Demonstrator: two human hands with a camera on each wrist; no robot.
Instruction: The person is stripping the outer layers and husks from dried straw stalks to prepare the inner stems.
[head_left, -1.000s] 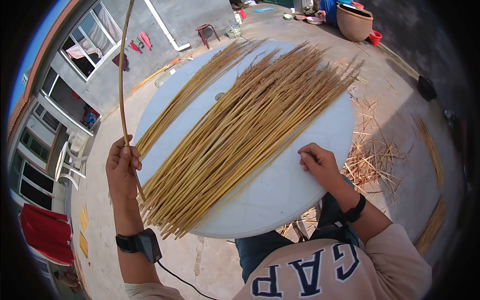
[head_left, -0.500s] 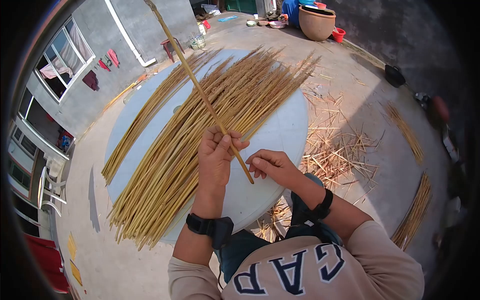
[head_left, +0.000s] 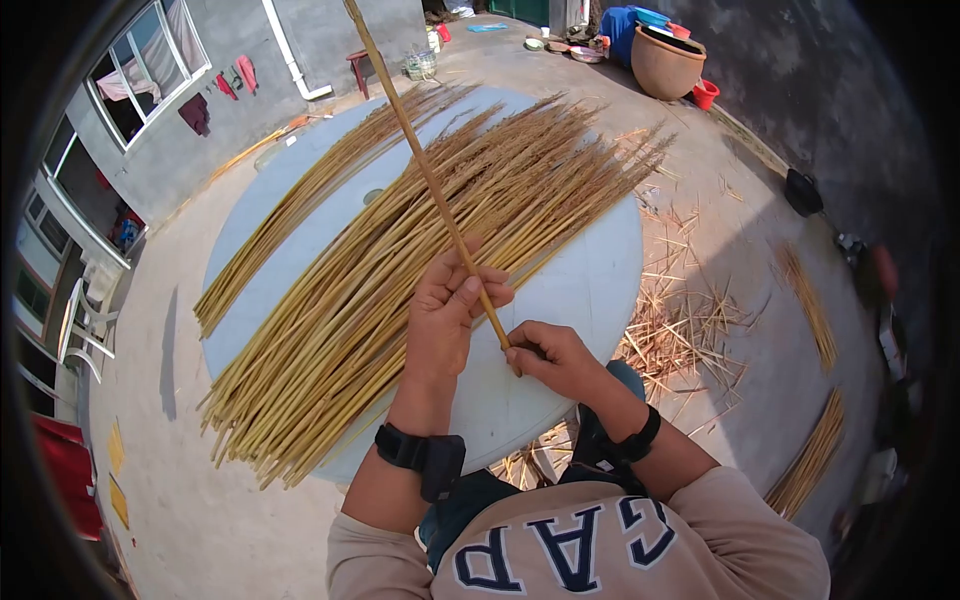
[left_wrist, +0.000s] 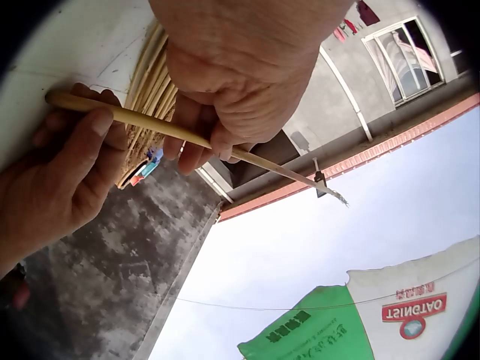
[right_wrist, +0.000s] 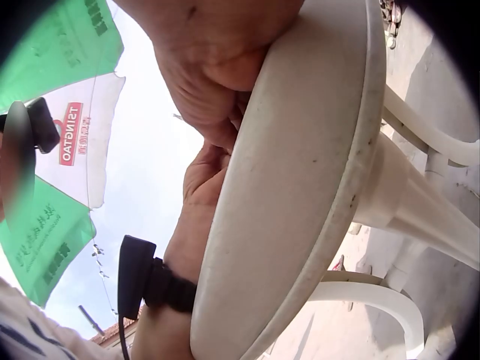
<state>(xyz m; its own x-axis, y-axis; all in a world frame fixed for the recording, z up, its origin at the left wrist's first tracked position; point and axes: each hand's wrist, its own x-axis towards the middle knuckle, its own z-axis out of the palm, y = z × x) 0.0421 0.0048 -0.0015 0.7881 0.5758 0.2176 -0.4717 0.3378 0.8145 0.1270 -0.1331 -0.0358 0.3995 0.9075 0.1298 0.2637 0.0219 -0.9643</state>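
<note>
Upright and leaning to the left, a long dry plant stalk (head_left: 420,160) crosses above the white round table (head_left: 585,275) in the head view. My left hand (head_left: 445,315) pinches it a short way above its thick lower end. That end is pinched by my right hand (head_left: 560,362), its thumb lying along the stalk, as the left wrist view also shows. Just beyond the hands, a broad spread of similar stalks (head_left: 340,320) with brown feathery heads lies across the table. The right wrist view has the table's rim hiding most of the right fingers.
A narrower row of stalks (head_left: 290,220) lies along the table's left side. Broken stalk scraps (head_left: 685,310) litter the ground at the right, with tied-looking bundles (head_left: 808,455) farther out. A large clay pot (head_left: 668,65) and a red bucket (head_left: 706,95) stand behind.
My left hand has brought the stalk from the table's left side to the front middle. The right hand, earlier apart from it, now pinches its lower end.
</note>
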